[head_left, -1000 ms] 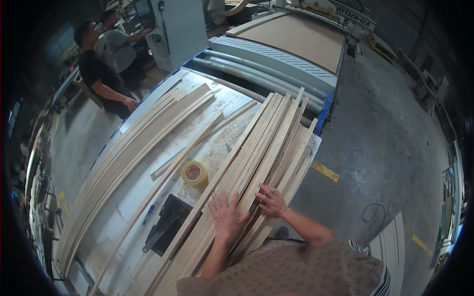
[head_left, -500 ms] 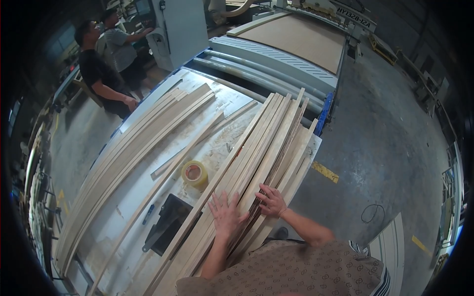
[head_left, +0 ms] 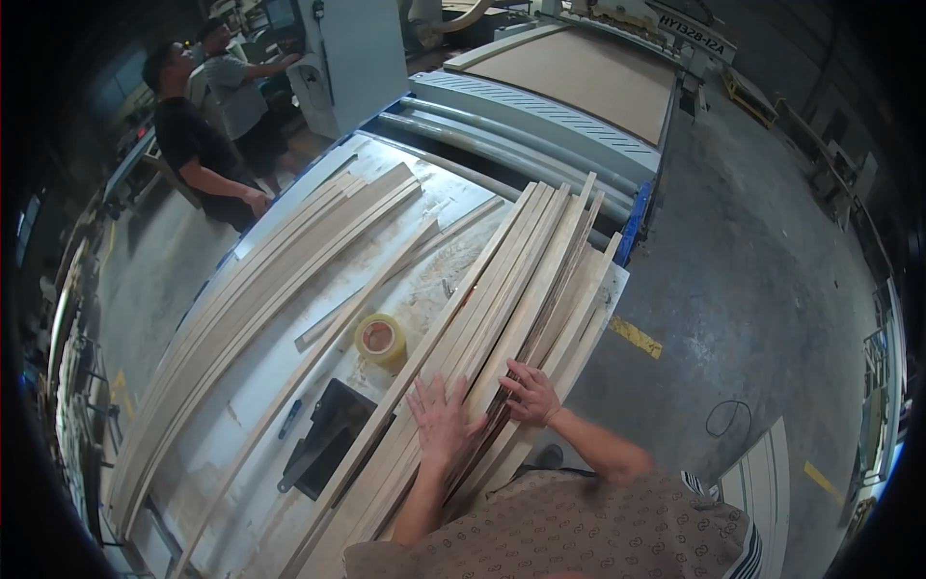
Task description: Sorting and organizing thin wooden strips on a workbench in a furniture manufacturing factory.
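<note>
A bundle of long, pale wooden strips runs away from me along the right side of a white-topped table. My left hand lies flat on top of these strips, fingers spread. Just to its right, my right hand rests on the bundle with its fingers apart, the tips at the edge of a dark gap between strips. Neither hand grips anything that I can see. Left of the bundle are a roll of yellowish tape, a black flat tray-like piece and a dark blue pen.
More strips lie along the table's left side, with a few loose ones crossing the middle. Beyond the table are metal rollers and a machine bed carrying a brown board. Two people stand at the far left.
</note>
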The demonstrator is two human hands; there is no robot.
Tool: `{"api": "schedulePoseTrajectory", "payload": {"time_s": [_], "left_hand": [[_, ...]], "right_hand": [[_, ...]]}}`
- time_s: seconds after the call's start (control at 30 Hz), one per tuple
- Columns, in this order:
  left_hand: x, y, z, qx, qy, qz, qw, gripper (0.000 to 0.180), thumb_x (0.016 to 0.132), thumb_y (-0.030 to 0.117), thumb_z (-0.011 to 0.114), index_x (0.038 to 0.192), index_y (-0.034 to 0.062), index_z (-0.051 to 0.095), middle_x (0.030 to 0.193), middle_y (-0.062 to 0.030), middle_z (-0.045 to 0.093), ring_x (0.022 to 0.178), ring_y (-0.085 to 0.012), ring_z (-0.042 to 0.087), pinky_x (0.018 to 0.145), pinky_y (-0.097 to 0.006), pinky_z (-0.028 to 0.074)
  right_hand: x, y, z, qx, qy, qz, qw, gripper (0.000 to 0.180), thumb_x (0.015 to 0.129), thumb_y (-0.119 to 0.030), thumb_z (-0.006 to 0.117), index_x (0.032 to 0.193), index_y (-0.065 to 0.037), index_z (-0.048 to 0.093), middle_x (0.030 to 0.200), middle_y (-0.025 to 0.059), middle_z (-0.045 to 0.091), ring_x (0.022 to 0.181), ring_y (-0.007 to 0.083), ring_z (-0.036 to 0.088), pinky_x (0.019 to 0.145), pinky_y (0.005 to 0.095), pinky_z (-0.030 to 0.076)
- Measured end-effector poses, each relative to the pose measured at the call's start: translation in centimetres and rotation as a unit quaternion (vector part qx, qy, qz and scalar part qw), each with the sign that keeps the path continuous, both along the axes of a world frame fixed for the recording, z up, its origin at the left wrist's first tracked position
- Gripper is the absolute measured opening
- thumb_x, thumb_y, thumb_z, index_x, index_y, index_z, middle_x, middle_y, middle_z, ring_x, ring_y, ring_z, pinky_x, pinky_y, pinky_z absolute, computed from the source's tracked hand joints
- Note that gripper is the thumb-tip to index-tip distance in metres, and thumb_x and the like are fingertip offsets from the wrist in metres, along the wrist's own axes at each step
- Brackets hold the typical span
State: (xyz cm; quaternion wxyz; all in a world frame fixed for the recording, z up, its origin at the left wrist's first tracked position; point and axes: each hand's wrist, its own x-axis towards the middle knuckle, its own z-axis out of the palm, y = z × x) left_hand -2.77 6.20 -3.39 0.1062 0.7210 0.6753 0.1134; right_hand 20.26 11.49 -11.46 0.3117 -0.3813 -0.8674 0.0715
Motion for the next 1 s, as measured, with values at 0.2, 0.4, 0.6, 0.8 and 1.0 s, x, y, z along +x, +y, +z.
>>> {"api": "schedulePoseTrajectory", "payload": {"time_s": [0.2, 0.4, 0.6, 0.8, 1.0], "left_hand": [[-0.02, -0.04, -0.03, 0.004, -0.005, 0.0, 1.0, 0.088, 0.07, 0.057, 0.074, 0.145, 0.0252, 0.04, 0.15, -0.0202, 0.032, 0.141, -0.0502, 0.017, 0.111, -0.066, 0.013], [-0.04, 0.02, -0.16, 0.004, -0.002, 0.001, 1.0, 0.088, 0.07, 0.057, 0.074, 0.145, 0.0252, 0.04, 0.151, -0.0201, 0.032, 0.141, -0.0497, 0.016, 0.112, -0.066, 0.013], [0.04, -0.02, 0.05, 0.002, 0.002, 0.0, 1.0, 0.087, 0.07, 0.056, 0.073, 0.145, 0.0254, 0.041, 0.151, -0.0198, 0.033, 0.141, -0.0494, 0.016, 0.112, -0.066, 0.012], [0.08, -0.04, 0.16, -0.002, 0.0, 0.001, 1.0, 0.088, 0.07, 0.056, 0.073, 0.146, 0.0256, 0.04, 0.151, -0.0195, 0.032, 0.142, -0.0487, 0.016, 0.113, -0.065, 0.011], [-0.06, 0.01, -0.05, -0.006, -0.005, 0.002, 1.0, 0.088, 0.07, 0.056, 0.073, 0.146, 0.0264, 0.04, 0.152, -0.0193, 0.031, 0.142, -0.0488, 0.015, 0.113, -0.065, 0.01]], "right_hand": [[0.04, -0.06, -0.11, -0.013, 0.004, 0.001, 1.0, 0.053, 0.083, -0.036, 0.06, 0.134, -0.022, 0.052, 0.147, 0.0122, 0.04, 0.126, 0.0325, 0.045, 0.101, 0.0441, 0.04], [-0.01, -0.08, -0.07, -0.024, 0.01, -0.002, 1.0, 0.058, 0.079, -0.033, 0.063, 0.135, -0.025, 0.051, 0.149, 0.0096, 0.038, 0.129, 0.0314, 0.043, 0.103, 0.044, 0.039], [0.0, -0.11, 0.22, -0.01, -0.001, 0.0, 1.0, 0.05, 0.085, -0.037, 0.058, 0.131, -0.018, 0.054, 0.145, 0.0143, 0.042, 0.124, 0.0338, 0.047, 0.1, 0.0447, 0.041], [0.05, -0.08, 0.14, -0.008, 0.0, 0.001, 1.0, 0.049, 0.086, -0.037, 0.057, 0.131, -0.018, 0.054, 0.145, 0.0148, 0.042, 0.124, 0.0339, 0.047, 0.1, 0.0449, 0.041], [0.05, -0.08, 0.2, -0.009, -0.002, 0.002, 1.0, 0.049, 0.087, -0.038, 0.056, 0.132, -0.018, 0.054, 0.146, 0.0148, 0.042, 0.124, 0.0339, 0.047, 0.1, 0.0447, 0.041]]}}
